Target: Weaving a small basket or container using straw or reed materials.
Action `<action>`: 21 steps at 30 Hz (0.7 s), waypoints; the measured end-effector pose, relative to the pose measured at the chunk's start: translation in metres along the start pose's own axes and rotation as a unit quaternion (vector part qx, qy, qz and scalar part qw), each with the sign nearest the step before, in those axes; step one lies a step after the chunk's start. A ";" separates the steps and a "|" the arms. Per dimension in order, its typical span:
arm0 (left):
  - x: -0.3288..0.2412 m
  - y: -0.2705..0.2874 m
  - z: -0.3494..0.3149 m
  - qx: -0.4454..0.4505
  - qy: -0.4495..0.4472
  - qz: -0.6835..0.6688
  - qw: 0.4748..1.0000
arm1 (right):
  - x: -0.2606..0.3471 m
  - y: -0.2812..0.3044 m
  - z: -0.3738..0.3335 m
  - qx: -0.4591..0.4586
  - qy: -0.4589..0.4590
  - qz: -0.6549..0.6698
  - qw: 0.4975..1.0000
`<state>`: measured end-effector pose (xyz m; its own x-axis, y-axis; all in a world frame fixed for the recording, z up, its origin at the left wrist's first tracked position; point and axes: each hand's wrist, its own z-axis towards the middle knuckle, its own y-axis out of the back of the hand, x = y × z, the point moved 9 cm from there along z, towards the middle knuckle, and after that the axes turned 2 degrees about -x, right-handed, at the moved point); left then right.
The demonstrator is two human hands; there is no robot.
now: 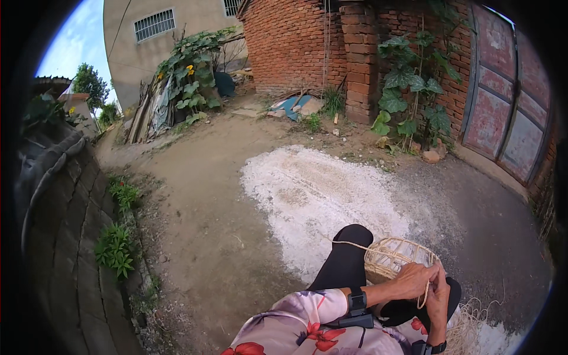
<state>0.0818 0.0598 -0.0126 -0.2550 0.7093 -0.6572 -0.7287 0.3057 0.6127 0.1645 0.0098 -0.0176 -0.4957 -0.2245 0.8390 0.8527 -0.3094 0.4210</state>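
Pinching cord point(426, 290) at woven basket point(387, 258), left hand point(414, 281) against right hand point(438, 297)

There is one woven basket point(387, 260), one pile of pale strands point(473, 328), two black wrist straps point(357, 302), two knees point(350, 251), two barred windows point(154, 25) and two metal doors point(494, 89).

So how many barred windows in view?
2: one barred window high on the beige wall, another to its right, cut off by the picture's top edge. More may be hidden.
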 end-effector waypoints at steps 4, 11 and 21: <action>-0.003 -0.007 0.006 -0.024 -0.023 -0.014 0.999 | -0.024 0.001 0.006 0.054 -0.015 0.102 0.993; -0.007 -0.024 0.014 -0.048 -0.060 -0.052 0.996 | -0.009 0.013 0.010 0.154 -0.083 -0.088 0.981; -0.028 -0.008 0.007 -0.049 -0.062 -0.206 0.975 | -0.052 0.045 -0.024 -0.123 -0.181 0.144 0.965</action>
<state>0.0991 0.0421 0.0035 0.1475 0.6121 -0.7769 -0.8113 0.5242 0.2590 0.2247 -0.0151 -0.0504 -0.1148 -0.0102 0.9933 0.8591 -0.5031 0.0941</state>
